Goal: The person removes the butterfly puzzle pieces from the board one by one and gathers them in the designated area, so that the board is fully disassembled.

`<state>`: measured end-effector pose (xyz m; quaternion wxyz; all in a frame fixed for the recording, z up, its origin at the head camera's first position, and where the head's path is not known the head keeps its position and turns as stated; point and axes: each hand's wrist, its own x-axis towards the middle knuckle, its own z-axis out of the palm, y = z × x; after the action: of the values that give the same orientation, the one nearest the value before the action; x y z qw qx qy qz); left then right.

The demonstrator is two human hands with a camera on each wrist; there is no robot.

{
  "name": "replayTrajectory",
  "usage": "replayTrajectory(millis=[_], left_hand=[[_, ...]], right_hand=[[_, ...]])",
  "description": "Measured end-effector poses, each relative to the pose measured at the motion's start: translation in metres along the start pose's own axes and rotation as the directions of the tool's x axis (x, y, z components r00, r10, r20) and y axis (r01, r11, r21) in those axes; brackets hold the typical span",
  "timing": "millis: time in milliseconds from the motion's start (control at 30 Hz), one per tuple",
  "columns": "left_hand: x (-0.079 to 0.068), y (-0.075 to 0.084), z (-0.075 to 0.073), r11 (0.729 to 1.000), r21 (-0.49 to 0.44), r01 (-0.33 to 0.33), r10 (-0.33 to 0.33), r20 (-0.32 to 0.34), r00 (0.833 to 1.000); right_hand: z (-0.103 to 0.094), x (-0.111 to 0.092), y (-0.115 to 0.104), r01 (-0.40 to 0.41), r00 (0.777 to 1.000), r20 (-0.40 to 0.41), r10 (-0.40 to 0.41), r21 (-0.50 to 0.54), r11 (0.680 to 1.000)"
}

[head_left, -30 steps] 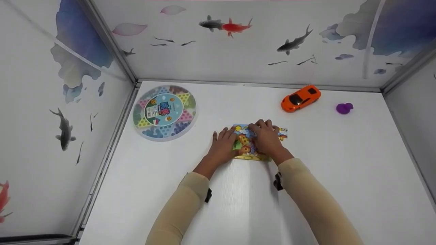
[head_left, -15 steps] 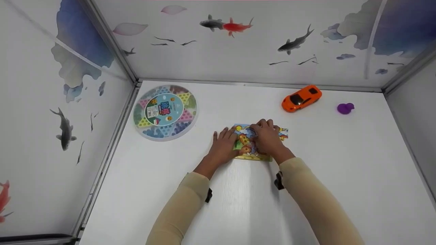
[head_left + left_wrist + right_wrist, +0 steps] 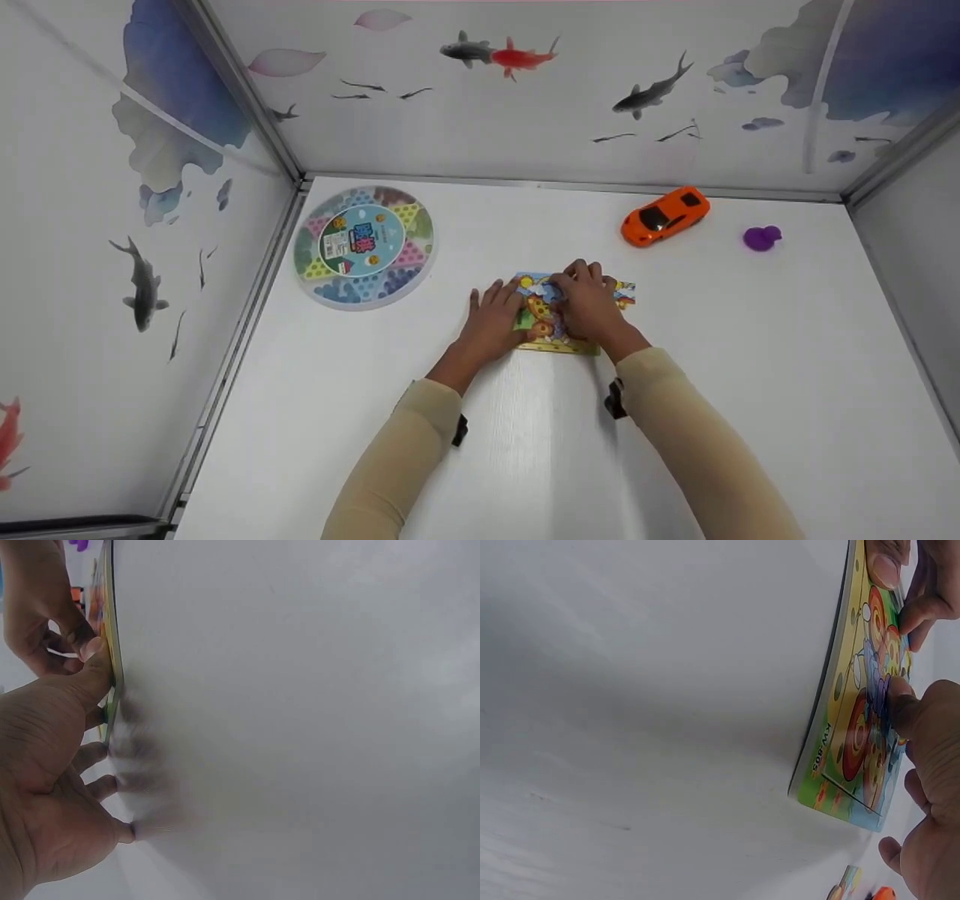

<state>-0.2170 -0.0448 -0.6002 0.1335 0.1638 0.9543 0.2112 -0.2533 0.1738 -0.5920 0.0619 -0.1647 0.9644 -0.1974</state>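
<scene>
A colourful cartoon jigsaw puzzle board (image 3: 559, 346) lies flat on the white table under both hands. My left hand (image 3: 491, 326) rests along its left side, fingers spread, its thumb (image 3: 94, 664) on the near edge in the left wrist view. My right hand (image 3: 592, 304) bends over the board's right part. Its curled fingers and thumb (image 3: 902, 705) pinch at a puzzle piece in the picture; the hand hides most of that piece. A loose puzzle piece (image 3: 625, 294) lies just beyond the right hand, also partly covered in the head view.
A round Chinese checkers board (image 3: 364, 247) lies at the back left. Towards the back right are an orange toy car (image 3: 664, 217) and a small purple duck (image 3: 761, 238). Printed walls (image 3: 525, 112) border the table at the back and sides.
</scene>
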Motion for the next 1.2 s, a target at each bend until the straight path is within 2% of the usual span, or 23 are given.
replayTrajectory(millis=[200, 433, 633, 800, 967, 1200], left_hand=[[0.000, 0.000, 0.000, 1.000, -0.016, 0.000, 0.000, -0.004, 1.000], [0.000, 0.001, 0.000, 1.000, -0.008, 0.009, -0.009, -0.001, 1.000], [0.000, 0.001, 0.001, 0.999, -0.042, 0.001, -0.001, -0.007, 1.000], [0.000, -0.001, 0.001, 1.000, -0.020, -0.004, 0.004, -0.012, 1.000], [0.001, -0.001, 0.002, 1.000, -0.020, -0.008, 0.008, -0.016, 1.000], [0.000, 0.000, 0.000, 1.000, -0.017, 0.006, -0.006, -0.003, 1.000]], right_hand=[[0.001, -0.003, -0.001, 0.021, 0.999, -0.028, -0.020, 0.011, 1.000], [0.001, -0.003, -0.001, 0.008, 1.000, 0.021, -0.008, 0.026, 1.000], [0.002, -0.002, 0.000, 0.021, 1.000, 0.022, -0.021, 0.006, 1.000], [0.001, -0.004, 0.001, 0.049, 0.999, 0.026, -0.046, -0.088, 0.995], [-0.002, -0.009, 0.004, 0.083, 0.996, -0.005, -0.086, -0.196, 0.977], [-0.006, -0.017, 0.017, 0.080, 0.995, -0.038, -0.090, -0.218, 0.973]])
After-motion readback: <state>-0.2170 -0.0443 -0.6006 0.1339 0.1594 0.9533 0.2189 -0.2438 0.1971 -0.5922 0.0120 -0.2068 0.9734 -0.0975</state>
